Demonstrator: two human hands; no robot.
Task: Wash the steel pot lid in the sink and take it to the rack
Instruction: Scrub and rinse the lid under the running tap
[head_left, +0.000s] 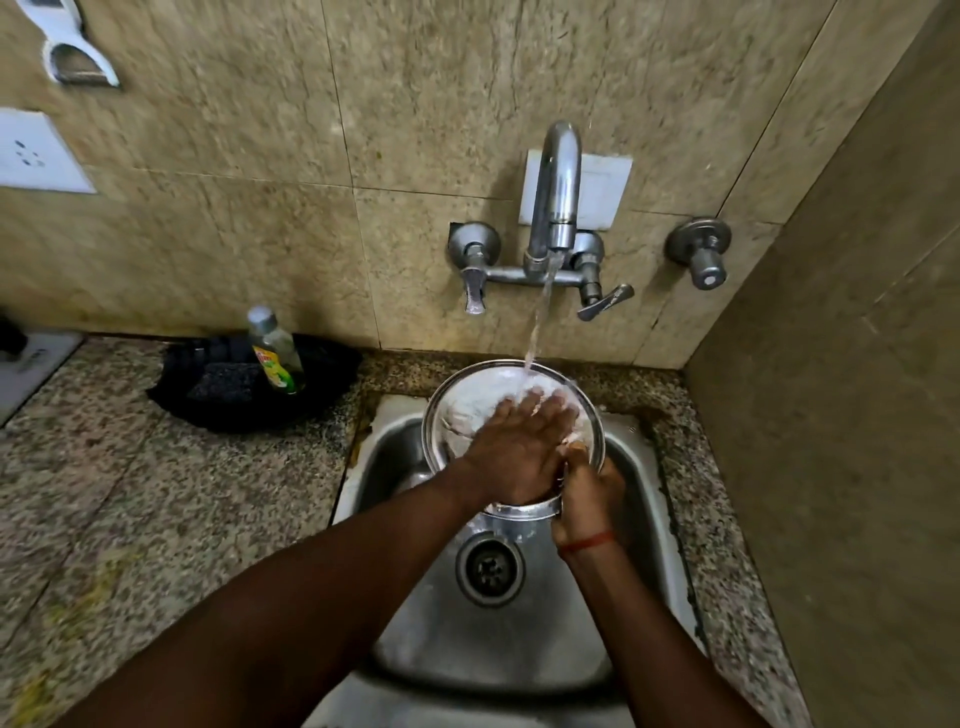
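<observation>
Over the sink (395, 467), at about 12 o'clock from the drain (489, 569), the lid (467, 400) is held tilted under the water from the tap (556, 197). White soap foam covers its face. The left hand (514, 447) lies flat and open on the foam, rubbing it. The right hand (589, 493) is clamped on the lid's edge at about 4 o'clock and holds it up.

I think the wash is midway, with foam left to rinse off. The lid looks wet and soapy, so it could slip from the right hand and bang into the sink. Water hitting the tilted lid could splash onto the surface (156, 509). A soap bottle (272, 353) stands at 10 o'clock. No rack shows.
</observation>
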